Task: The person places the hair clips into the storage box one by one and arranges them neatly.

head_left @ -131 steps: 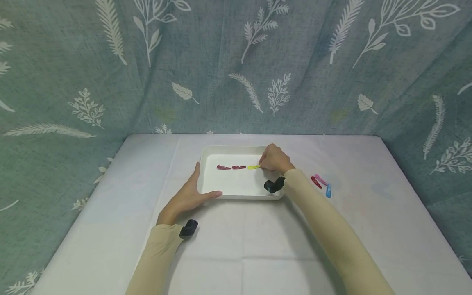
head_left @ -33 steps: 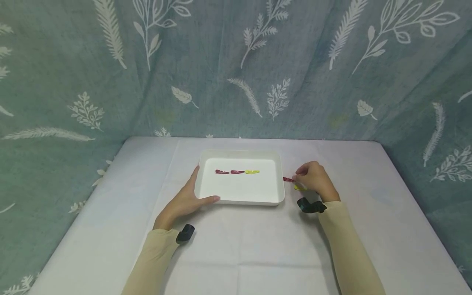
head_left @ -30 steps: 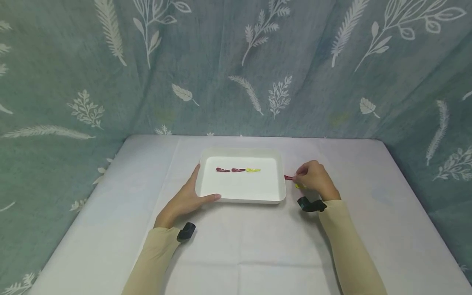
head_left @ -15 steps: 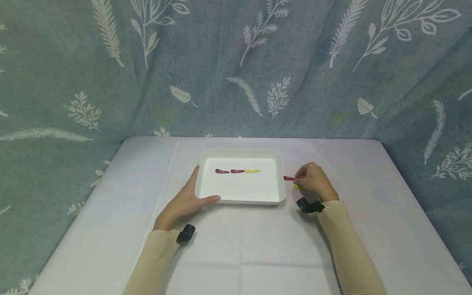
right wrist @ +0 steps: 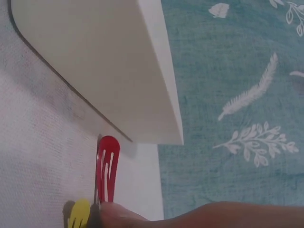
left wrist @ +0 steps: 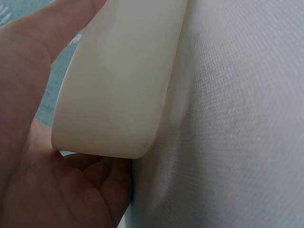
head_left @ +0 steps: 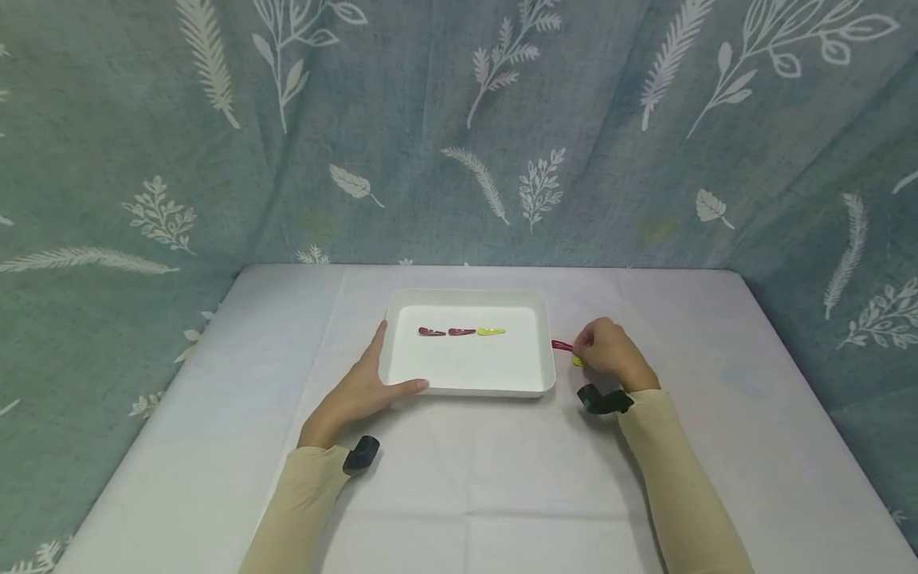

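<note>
A shallow white tray [head_left: 466,371] lies on the cloth with two dark red snap hair clips [head_left: 433,332] and a yellow snap hair clip [head_left: 491,331] in one row inside. My left hand [head_left: 362,392] holds its near left corner, thumb over the front rim and fingers against the left side. Just off the tray's right end, my right hand [head_left: 613,352] pinches a red snap hair clip [right wrist: 108,164], whose rounded end points toward the tray wall. Beside it, a second yellow clip [right wrist: 80,213] is partly covered by the right fingers.
A white cloth [head_left: 466,478] covers the table. Blue-green curtain [head_left: 402,119] with white leaf prints stands at its back and sides. Black wrist cameras [head_left: 362,454] sit on both wrists. The pink and blue clips seen earlier are not visible now.
My right hand has left the yellow clip in the tray and moved right to the red clip outside. Over the last second it shifts only slightly. The left hand stays at the tray.
</note>
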Motion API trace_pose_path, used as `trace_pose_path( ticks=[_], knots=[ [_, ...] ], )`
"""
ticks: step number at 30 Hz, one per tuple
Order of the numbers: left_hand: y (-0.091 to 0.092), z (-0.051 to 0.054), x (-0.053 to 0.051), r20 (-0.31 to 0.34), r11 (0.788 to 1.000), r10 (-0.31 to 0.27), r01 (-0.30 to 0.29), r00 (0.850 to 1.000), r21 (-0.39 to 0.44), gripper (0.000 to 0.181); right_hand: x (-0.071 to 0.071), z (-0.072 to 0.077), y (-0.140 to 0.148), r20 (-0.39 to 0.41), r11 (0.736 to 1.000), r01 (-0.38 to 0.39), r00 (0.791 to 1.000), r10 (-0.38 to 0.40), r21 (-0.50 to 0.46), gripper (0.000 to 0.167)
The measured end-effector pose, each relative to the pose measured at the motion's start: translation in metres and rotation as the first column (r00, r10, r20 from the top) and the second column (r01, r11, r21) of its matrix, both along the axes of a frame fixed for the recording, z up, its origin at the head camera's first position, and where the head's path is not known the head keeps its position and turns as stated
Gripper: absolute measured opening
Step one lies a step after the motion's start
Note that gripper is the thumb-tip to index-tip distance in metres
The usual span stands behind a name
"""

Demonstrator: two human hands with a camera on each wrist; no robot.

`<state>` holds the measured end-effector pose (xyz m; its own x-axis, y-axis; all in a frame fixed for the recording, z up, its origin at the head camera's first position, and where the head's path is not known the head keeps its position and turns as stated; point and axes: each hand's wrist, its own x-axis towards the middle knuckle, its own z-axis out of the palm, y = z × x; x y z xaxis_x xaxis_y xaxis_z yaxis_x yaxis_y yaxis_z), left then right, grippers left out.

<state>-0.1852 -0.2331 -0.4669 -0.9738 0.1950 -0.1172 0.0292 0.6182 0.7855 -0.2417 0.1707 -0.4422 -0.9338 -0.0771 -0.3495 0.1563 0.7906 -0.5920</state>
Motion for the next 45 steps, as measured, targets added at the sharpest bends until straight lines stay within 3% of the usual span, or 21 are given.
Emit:
trace_pose_path(
  ticks=[15,27,36,45],
  knots=[
    [-0.001,-0.001,-0.001,-0.017,1.000,-0.012,0.012,1.000,0.003,0.132,0.000,0.009,0.010,-0.062,0.999,0.047,0.997,-0.047,-0.002,0.022],
    [0.000,0.001,-0.001,-0.015,1.000,0.001,-0.001,1.000,-0.010,0.134,0.004,0.017,0.019,-0.027,0.982,0.113,0.993,-0.118,-0.149,0.027],
    [-0.001,0.000,-0.001,-0.006,1.000,0.005,-0.005,1.000,-0.010,0.135,0.002,0.019,0.019,-0.028,0.973,0.118,0.992,-0.125,-0.198,0.027],
    [0.001,0.001,-0.002,-0.037,1.000,-0.014,0.015,0.999,0.023,0.131,0.006,0.028,0.017,0.022,0.955,0.147,0.989,-0.146,-0.259,0.028]
  ],
)
